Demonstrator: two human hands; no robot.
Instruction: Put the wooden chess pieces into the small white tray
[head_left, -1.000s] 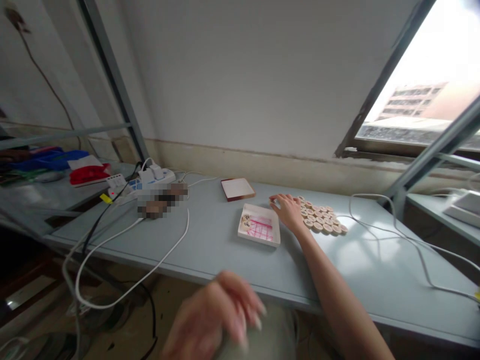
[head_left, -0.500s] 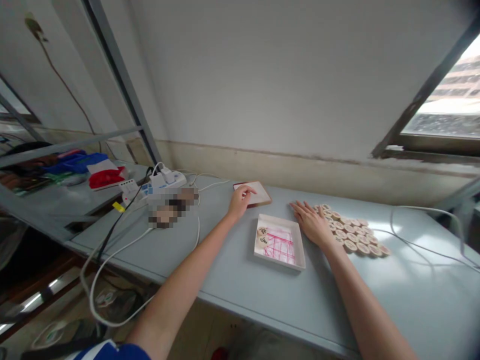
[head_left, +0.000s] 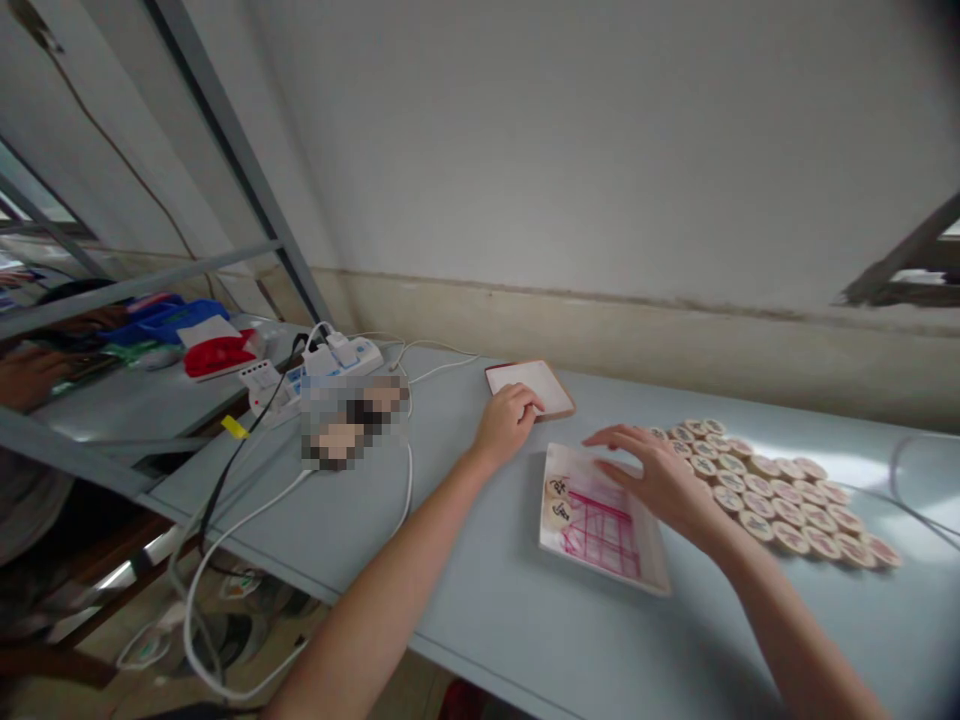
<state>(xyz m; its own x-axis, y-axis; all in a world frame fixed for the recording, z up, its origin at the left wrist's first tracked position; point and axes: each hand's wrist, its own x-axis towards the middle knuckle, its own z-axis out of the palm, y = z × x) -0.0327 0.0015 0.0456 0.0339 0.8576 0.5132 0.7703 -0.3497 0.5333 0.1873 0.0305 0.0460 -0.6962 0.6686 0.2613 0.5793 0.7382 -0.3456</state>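
Note:
A shallow white box (head_left: 551, 548) lies on the blue-grey table, with red lines inside and two round wooden pieces (head_left: 557, 512) at its left side. Over the box's far right part hovers my right hand (head_left: 656, 470), fingers apart and holding nothing. My left hand (head_left: 510, 425) is at the near edge of a white-faced, brown-rimmed lid (head_left: 551, 388), its fingers loosely curled; whether they touch the lid is unclear. To the right, many round wooden pieces (head_left: 757, 487) with characters lie grouped in rows.
At the left sit a power strip (head_left: 352, 360) with plugs, white cables (head_left: 247, 510) and a pixelated object. A metal frame post (head_left: 225, 140) rises beside them. Beyond are a red pouch (head_left: 217, 352) and another person's hand (head_left: 30, 378).
My right hand has left the edge of the wooden pieces and moved over the box. The view has shifted, so the table items appear farther right. Another person's hand has appeared at the left.

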